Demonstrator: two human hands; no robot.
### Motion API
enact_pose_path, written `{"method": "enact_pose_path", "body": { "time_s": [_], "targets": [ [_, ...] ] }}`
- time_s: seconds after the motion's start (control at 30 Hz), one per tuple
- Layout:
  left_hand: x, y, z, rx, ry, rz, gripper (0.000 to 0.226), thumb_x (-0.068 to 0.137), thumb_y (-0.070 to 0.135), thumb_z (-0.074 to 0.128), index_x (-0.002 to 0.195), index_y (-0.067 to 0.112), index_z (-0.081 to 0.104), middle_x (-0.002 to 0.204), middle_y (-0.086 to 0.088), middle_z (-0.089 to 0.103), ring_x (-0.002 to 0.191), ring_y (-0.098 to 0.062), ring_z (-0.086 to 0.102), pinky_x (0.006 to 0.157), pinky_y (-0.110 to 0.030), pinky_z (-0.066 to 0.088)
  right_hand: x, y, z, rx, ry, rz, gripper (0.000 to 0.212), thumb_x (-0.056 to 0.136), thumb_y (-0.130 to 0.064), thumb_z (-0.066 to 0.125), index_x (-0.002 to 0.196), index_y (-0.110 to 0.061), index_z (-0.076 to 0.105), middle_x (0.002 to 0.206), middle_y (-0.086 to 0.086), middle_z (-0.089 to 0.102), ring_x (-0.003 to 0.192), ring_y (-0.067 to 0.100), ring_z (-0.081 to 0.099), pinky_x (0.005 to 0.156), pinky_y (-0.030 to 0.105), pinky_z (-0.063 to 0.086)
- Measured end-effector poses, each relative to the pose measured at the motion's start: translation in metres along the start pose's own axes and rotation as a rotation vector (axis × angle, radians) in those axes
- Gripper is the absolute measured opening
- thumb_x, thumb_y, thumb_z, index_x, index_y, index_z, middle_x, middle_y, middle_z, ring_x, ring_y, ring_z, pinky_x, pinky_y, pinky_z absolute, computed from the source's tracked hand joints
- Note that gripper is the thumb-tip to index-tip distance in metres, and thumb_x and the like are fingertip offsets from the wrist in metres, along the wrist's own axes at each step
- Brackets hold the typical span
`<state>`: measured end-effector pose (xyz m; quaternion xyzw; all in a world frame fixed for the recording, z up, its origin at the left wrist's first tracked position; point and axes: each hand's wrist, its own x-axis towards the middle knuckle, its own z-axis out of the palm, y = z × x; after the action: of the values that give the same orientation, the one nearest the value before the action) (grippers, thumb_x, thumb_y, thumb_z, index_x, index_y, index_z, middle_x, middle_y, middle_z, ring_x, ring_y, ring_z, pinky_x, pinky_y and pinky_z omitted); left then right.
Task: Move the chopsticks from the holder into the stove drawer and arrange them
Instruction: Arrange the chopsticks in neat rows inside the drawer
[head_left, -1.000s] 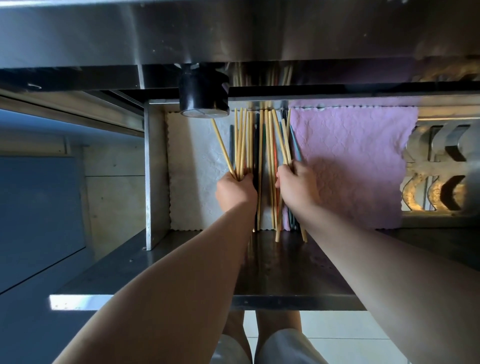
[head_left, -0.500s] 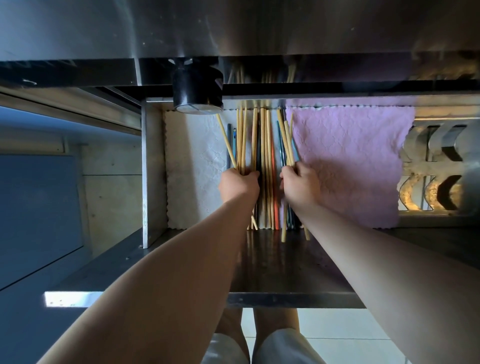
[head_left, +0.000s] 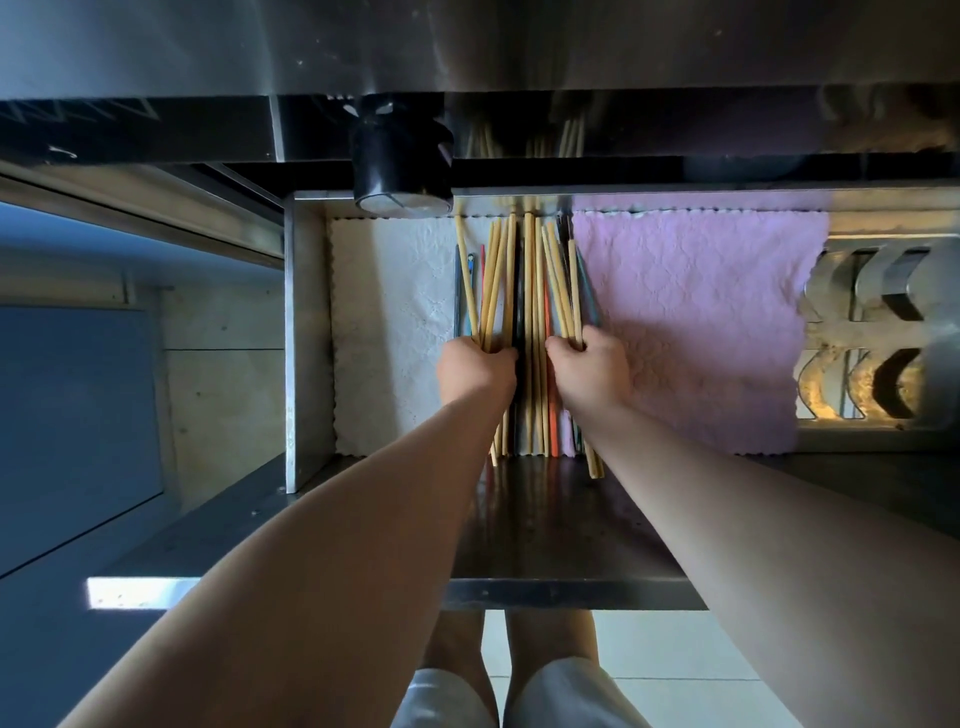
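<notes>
Head camera looks straight down into the pulled-out steel drawer (head_left: 306, 338), and both hands are in it. The chopsticks (head_left: 530, 291) lie in the middle of the drawer, running from the back edge toward the front, right along the seam where a white cloth (head_left: 389, 338) meets a pink cloth (head_left: 691, 322). Most are pale wood, with a few blue, red and dark ones mixed in.

Left hand (head_left: 475, 366) has its fingers curled round a bunch on the left side of the pile, a firm grasp, with the sticks fanning out beyond the knuckles. Right hand (head_left: 592, 366) is clenched round its own bunch on the right side, those sticks slanting a little to the left. Between the two fists a few sticks lie flat and loose.

Far tips sit close to the back edge, just under a black knob (head_left: 400, 161). Near ends reach the front edge of the cloths, and a couple poke past it onto the dark steel ledge (head_left: 545, 525).

Room on both sides: bare white cloth runs from the pile to the left wall, and a wide stretch of pink cloth runs right, up to a slotted metal rack (head_left: 872, 332) at the right edge.
</notes>
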<state>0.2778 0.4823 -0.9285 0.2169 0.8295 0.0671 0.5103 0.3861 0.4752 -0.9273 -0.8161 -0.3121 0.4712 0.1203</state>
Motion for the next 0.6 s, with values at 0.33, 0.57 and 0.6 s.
{"method": "enact_pose_path", "body": {
  "time_s": [0.33,0.57,0.6],
  "targets": [
    [-0.005,-0.006,-0.020,-0.128,0.011,-0.028,0.009,0.084,0.019,0.059,0.078,0.013,0.062,0.064,-0.001,0.056,0.058,-0.021,0.054,0.052,-0.023,0.040,0.001,-0.012,0.016,-0.157,0.086,-0.072,0.021,0.086,-0.021,0.065,0.095,-0.004,0.072,0.095,0.016,0.071,0.088,0.032,0.065,0.073,0.027,0.048],
    [-0.004,-0.012,-0.035,-0.182,-0.024,0.006,0.012,0.086,0.017,0.056,0.090,0.010,0.065,0.071,-0.003,0.061,0.059,-0.019,0.055,0.056,-0.025,0.043,-0.005,-0.019,0.031,-0.210,0.057,-0.025,0.021,0.085,-0.024,0.065,0.093,-0.006,0.068,0.094,0.014,0.070,0.088,0.033,0.066,0.074,0.030,0.052],
    [-0.004,-0.013,-0.036,-0.187,-0.032,0.012,0.010,0.087,0.018,0.057,0.089,0.011,0.065,0.070,-0.002,0.060,0.058,-0.017,0.054,0.055,-0.024,0.042,-0.005,-0.020,0.031,-0.220,0.057,-0.022,0.021,0.085,-0.024,0.065,0.096,-0.006,0.069,0.096,0.014,0.070,0.089,0.032,0.067,0.072,0.028,0.049]
  ]
}}
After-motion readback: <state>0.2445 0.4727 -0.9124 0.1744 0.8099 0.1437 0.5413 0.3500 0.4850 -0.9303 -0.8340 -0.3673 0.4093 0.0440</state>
